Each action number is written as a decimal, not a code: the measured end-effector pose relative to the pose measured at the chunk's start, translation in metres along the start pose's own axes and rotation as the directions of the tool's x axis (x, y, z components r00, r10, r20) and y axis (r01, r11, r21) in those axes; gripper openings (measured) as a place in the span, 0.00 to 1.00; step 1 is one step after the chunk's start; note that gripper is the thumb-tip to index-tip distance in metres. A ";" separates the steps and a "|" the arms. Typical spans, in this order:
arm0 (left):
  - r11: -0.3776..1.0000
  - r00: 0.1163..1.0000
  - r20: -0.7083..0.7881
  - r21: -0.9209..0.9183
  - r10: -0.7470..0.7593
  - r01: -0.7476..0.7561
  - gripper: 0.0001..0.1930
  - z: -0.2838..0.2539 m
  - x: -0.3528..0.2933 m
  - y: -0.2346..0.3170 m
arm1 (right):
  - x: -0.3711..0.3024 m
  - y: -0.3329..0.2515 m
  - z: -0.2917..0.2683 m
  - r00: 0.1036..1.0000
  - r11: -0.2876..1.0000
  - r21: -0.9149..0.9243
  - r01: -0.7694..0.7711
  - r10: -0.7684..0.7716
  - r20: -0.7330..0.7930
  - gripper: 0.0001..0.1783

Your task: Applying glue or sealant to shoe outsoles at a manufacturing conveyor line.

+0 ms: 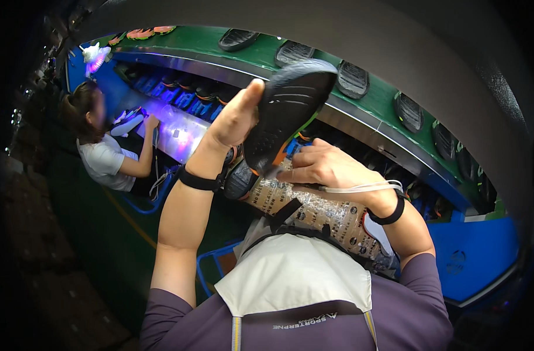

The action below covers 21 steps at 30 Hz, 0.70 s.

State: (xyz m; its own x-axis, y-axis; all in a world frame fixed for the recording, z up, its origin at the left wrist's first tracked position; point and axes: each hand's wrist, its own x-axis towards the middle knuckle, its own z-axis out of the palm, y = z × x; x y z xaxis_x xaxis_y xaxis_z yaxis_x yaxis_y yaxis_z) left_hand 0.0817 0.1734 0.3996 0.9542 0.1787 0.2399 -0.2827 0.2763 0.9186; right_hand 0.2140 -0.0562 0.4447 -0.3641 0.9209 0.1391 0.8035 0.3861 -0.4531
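Observation:
My left hand (236,116) holds up a shoe (293,105) with its black sole turned toward me, the thumb along the sole's edge. Green and orange trim shows on the shoe's right side. By its lower end is my right hand (328,167), fingers curled and the fingertips blurred. A thin white cord-like strip (360,188) runs from under that hand to the black band on the wrist. What the fingers grip cannot be made out. Just below the raised shoe, a dark shoe part (240,180) rests on the tape-covered worktop (331,213).
Black soles (353,79) lie spaced along a green conveyor belt (202,44) beyond a metal rail. Shoes on blue holders (202,108) fill a lower shelf. At left, another person (112,140) sits working at a lit metal surface. A blue panel (474,257) stands at right.

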 end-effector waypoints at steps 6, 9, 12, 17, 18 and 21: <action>0.964 0.986 -0.061 0.210 -0.153 0.162 0.37 0.011 0.015 0.009 | 0.004 0.015 0.013 0.972 0.993 -0.102 0.053 -0.075 -0.223 0.17; 0.942 0.979 -0.112 0.273 -0.168 0.193 0.37 0.001 0.013 -0.002 | 0.003 0.010 0.009 0.992 0.994 -0.095 0.046 -0.056 -0.110 0.19; 0.994 0.963 -0.251 0.010 -0.099 0.105 0.40 0.007 0.002 -0.004 | -0.001 0.015 0.013 0.962 0.952 0.285 0.114 -0.033 -0.272 0.14; 0.851 0.936 -0.292 -0.424 0.195 -0.309 0.52 -0.006 -0.018 -0.030 | -0.001 0.001 0.047 0.767 0.795 0.603 0.060 0.350 -0.538 0.13; 0.804 0.907 -0.355 -0.458 0.226 -0.380 0.50 -0.005 -0.022 -0.032 | 0.008 0.001 0.057 0.714 0.897 0.434 0.082 0.251 -0.654 0.16; 0.702 0.846 -0.448 -0.501 0.290 -0.506 0.43 0.009 -0.028 -0.026 | 0.024 0.000 0.082 0.673 0.994 0.101 0.051 0.040 -0.738 0.24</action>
State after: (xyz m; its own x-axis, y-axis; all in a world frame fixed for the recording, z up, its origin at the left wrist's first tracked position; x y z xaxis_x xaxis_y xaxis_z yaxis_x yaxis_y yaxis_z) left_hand 0.0630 0.1526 0.3720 0.6816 0.6539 0.3284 -0.7300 0.5768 0.3666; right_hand 0.1668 -0.0382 0.3758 0.1350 0.6749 0.7254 0.7326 0.4250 -0.5317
